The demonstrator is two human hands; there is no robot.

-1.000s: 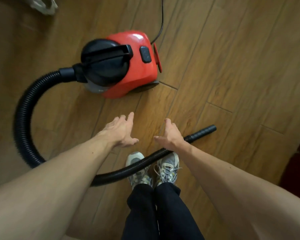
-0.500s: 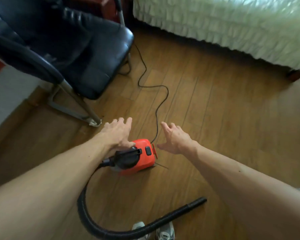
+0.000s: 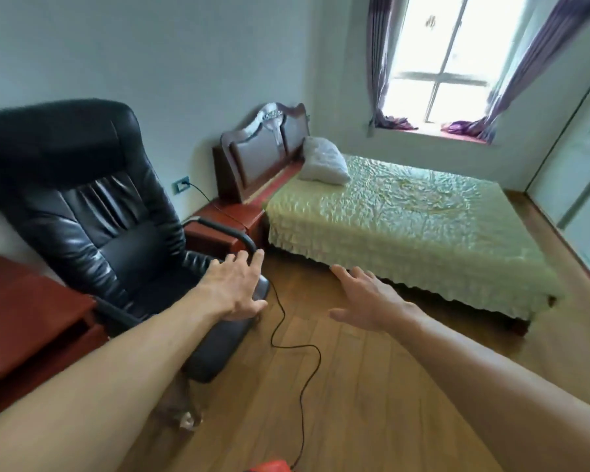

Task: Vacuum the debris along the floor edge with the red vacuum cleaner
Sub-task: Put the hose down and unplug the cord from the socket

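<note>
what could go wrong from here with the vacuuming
The power cord lies in loose loops on the floor between the black chair and the bed, so feet may catch it. It passes close by the chair's seat toward the wall socket; pulling the red vacuum cleaner could snag it there or tug the plug.

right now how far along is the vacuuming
Done: the cord lies out across the floor, seemingly plugged into the wall socket. In hand: nothing; the left hand and right hand are open and empty. Left: all the vacuuming; only a sliver of the red vacuum cleaner shows, hose unseen.
</note>
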